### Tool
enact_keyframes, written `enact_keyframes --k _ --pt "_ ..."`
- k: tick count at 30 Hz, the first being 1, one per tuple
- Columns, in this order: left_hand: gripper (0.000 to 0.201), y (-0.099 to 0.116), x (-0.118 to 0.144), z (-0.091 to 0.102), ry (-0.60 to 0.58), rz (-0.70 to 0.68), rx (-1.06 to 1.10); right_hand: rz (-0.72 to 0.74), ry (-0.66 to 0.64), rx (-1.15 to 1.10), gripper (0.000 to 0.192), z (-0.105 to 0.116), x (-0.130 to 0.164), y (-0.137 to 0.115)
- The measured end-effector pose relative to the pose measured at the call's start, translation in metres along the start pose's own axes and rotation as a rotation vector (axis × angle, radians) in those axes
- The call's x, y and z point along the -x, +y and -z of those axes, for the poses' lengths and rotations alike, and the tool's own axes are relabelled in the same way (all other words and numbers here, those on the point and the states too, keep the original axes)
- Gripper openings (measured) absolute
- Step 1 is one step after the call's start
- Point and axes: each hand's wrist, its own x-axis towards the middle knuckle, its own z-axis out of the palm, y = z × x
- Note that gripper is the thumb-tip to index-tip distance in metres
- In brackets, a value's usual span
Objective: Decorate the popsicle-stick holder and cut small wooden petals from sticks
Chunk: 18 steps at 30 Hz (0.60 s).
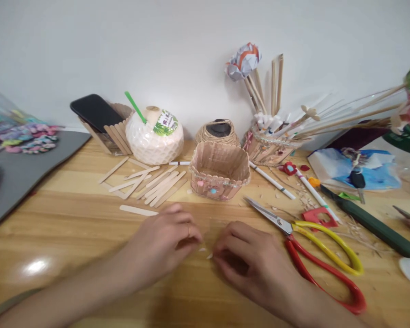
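Note:
My left hand (172,243) rests low over the table with its fingers curled inward and closed. A ring shows on one finger. Opposite it, my right hand (251,259) is bent the same way, thumb and fingers close together. Small white bits (209,256) lie between the fingertips, beside the right hand. Whatever either hand pinches is too small or hidden to name. Just behind the hands stands a small basket of wooden craft sticks (218,187) with beads and a blue flower on its front. A single craft stick (136,210) lies by the left hand.
Scissors (290,228) with yellow and red handles lie open beside my right hand. Loose craft sticks (164,187), a wrapped coconut (153,141), a twine ball (217,132) and a pen holder (268,150) stand or lie behind. A dark green tool (376,221) and shavings are rightward.

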Motion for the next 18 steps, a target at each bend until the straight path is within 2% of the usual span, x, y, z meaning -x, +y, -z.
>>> enact_keyframes --k 5,13,18 --pt "0.015 0.0033 -0.0030 -0.0028 -0.085 0.013 -0.047 -0.003 0.019 0.025 0.010 -0.0063 0.0012 -0.0036" --pt "0.015 0.0057 -0.0025 -0.0052 -0.053 0.048 -0.042 0.000 0.054 -0.006 0.015 -0.0074 -0.0001 -0.0030" --pt "0.015 0.0074 -0.0040 -0.0013 -0.099 0.036 -0.053 -0.012 0.058 0.016 0.013 -0.0076 0.0005 -0.0038"
